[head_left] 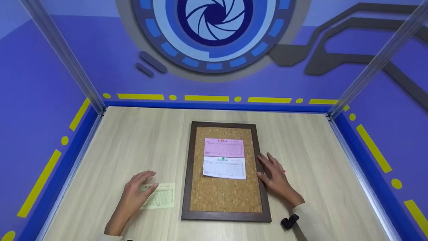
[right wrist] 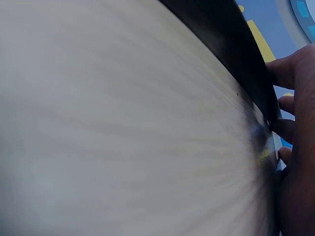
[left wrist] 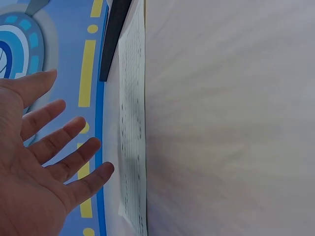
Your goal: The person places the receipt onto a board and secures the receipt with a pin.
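Note:
A cork board (head_left: 227, 197) in a dark brown frame lies on the table. Pinned on it are a pink slip (head_left: 224, 149) with an orange pin (head_left: 222, 140) and, just below, a white slip (head_left: 224, 169) with a green pin (head_left: 223, 158). My right hand (head_left: 276, 177) rests at the frame's right side, thumb and fingertips touching its edge. To the left of the board, a pale green printed slip (head_left: 164, 195) lies on the table, partly covered in the head view by my left hand (head_left: 135, 189). That hand's fingers are spread, holding nothing, as the left wrist view shows.
A small red thing (head_left: 284, 171) shows on the table beside the right hand, mostly hidden by it. Blue walls with yellow marks (head_left: 207, 98) close off the back and both sides of the wooden table (head_left: 143, 137).

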`<state>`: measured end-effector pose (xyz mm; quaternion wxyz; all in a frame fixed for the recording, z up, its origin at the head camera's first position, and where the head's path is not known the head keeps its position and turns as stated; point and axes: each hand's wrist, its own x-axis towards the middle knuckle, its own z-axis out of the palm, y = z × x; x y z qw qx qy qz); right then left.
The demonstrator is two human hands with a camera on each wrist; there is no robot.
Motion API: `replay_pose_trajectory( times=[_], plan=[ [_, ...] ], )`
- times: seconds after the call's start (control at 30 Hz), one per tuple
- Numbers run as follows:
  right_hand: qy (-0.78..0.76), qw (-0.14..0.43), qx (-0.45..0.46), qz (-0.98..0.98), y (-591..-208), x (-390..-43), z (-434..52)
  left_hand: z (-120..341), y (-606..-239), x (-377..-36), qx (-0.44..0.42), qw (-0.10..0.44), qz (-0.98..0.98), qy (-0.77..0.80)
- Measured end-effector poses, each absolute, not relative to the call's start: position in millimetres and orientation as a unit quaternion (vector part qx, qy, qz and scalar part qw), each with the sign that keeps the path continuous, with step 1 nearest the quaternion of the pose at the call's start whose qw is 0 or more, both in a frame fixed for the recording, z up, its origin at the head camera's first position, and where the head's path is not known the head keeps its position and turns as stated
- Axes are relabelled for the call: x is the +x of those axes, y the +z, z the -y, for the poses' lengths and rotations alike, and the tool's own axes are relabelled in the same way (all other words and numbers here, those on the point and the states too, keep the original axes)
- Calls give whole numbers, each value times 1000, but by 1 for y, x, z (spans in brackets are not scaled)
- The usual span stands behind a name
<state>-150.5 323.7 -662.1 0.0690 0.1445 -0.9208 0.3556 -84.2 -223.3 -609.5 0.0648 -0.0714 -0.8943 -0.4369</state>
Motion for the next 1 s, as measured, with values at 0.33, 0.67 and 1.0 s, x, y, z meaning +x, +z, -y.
replay_pose_trajectory(
  times=[0.33, 0.67, 1.0],
  plan=[
    [366, 50, 135, 919, -662, -148, -325, 242, -609, -71, -51, 65, 893, -442],
    [369, 44, 131, 919, -660, -149, -324, 259, -616, -67, -23, 74, 900, -430],
    [368, 59, 148, 916, -660, -151, -324, 275, -622, -63, 9, 46, 908, -416]
  ],
)
